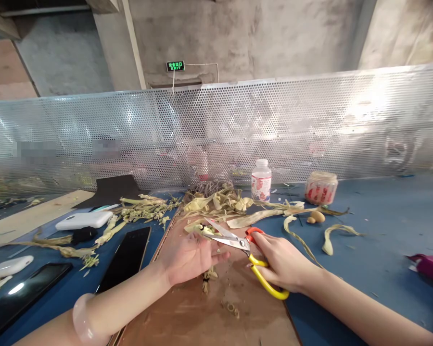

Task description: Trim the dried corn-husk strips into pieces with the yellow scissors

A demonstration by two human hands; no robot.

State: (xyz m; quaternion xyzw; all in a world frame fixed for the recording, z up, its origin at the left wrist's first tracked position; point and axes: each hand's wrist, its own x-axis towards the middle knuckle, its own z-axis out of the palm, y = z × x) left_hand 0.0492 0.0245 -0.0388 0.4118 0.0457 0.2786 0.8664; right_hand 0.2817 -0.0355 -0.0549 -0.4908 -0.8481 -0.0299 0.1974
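My right hand (pixel 279 262) is wrapped around the handles of a pair of scissors (pixel 243 244), one loop red and the other yellow. The blades stand apart and point left, over my left hand (pixel 191 257). That hand is turned palm up; its thumb and forefinger pinch a pale green-yellow piece of dried husk (pixel 205 228) beside the blade tips, partly hidden by them. Its other fingers are loosely curled. Just below it, a small husk bundle (pixel 206 281) tied with dark thread shows over the brown board (pixel 202 317).
Dried husks (pixel 216 204) are heaped at the board's far end, with a white bottle (pixel 261 181) and a jar (pixel 321 188) behind. Two dark phones (pixel 126 257) and a white device (pixel 82 220) lie left. A perforated metal screen (pixel 238 125) stands across the back.
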